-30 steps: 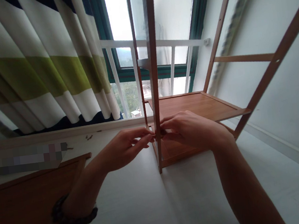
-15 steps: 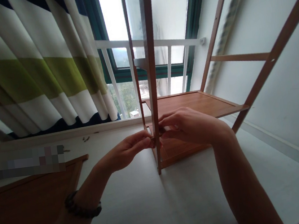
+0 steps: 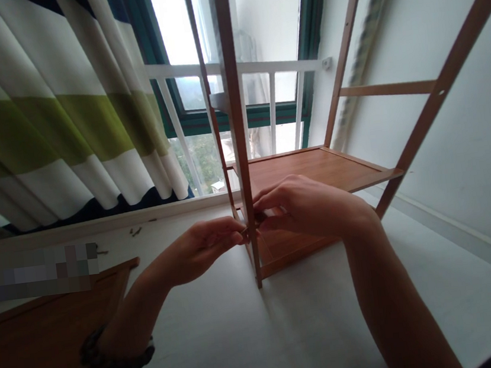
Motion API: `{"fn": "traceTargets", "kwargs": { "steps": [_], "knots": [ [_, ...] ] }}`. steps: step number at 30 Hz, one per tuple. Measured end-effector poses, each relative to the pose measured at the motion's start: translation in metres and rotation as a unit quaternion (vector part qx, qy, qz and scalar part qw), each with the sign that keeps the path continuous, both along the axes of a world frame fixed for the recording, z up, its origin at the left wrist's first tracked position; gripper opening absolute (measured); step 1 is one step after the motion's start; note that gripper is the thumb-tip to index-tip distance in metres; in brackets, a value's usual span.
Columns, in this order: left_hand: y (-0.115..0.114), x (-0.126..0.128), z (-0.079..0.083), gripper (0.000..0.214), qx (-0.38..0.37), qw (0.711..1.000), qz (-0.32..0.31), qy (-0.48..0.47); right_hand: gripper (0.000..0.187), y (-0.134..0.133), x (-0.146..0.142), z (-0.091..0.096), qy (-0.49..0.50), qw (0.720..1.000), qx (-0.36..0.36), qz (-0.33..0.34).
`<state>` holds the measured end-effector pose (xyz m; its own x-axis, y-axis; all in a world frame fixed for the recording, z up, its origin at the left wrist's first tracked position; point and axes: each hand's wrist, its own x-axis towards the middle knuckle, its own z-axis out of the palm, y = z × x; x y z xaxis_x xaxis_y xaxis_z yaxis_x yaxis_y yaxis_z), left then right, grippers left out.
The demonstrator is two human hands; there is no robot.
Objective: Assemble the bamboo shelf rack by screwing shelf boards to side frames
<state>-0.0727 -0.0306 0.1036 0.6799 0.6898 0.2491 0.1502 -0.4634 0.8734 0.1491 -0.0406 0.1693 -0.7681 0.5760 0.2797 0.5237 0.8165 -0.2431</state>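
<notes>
Floor (image 3: 219,336): pale, grey-white, smooth-looking from where I stand. Wooden shelving rack (image 3: 310,169) stands on it, centre to right; its near post meets the floor at centre. Lower board sits close to floor level. At left, a framed wooden panel (image 3: 41,340) lies on the floor, raised edging along its far side. Beyond its far right corner, small dark pieces (image 3: 135,231), too small to identify.
</notes>
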Motion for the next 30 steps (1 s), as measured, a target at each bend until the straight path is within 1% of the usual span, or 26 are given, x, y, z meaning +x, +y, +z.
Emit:
{"fn": "traceTargets", "kwargs": {
  "steps": [4, 7, 11, 14, 17, 20, 23, 30],
  "knots": [
    [0.000, -0.001, -0.001, 0.018, 0.049, 0.998, 0.029, 0.018, 0.014, 0.001, 0.000, 0.000, -0.004, 1.000, -0.003, -0.003],
    [0.001, 0.000, -0.002, 0.017, 0.047, 0.998, 0.030, 0.020, 0.014, 0.001, 0.000, -0.001, -0.001, 1.000, -0.003, 0.002],
    [0.004, 0.003, -0.004, 0.017, -0.020, 0.999, 0.016, -0.026, 0.015, 0.002, 0.001, -0.001, -0.002, 1.000, 0.003, 0.003],
    [0.010, 0.006, -0.013, 0.022, -0.101, 0.992, -0.009, -0.079, 0.016, 0.002, 0.001, -0.001, -0.006, 1.000, 0.004, -0.004],
    [0.014, 0.011, -0.028, 0.027, -0.181, 0.971, -0.052, -0.145, 0.016, 0.003, 0.001, -0.002, -0.007, 1.000, 0.012, -0.003],
    [0.015, 0.017, -0.039, 0.032, -0.237, 0.945, -0.095, -0.204, 0.016, 0.003, 0.001, -0.003, -0.007, 1.000, 0.015, 0.000],
    [0.015, 0.021, -0.044, 0.029, -0.251, 0.935, -0.122, -0.219, 0.015, 0.004, 0.001, -0.003, -0.006, 1.000, 0.012, 0.003],
    [0.016, 0.025, -0.044, 0.029, -0.255, 0.931, -0.120, -0.232, 0.015, 0.003, 0.002, -0.002, -0.002, 1.000, 0.013, 0.006]
  ]
}}
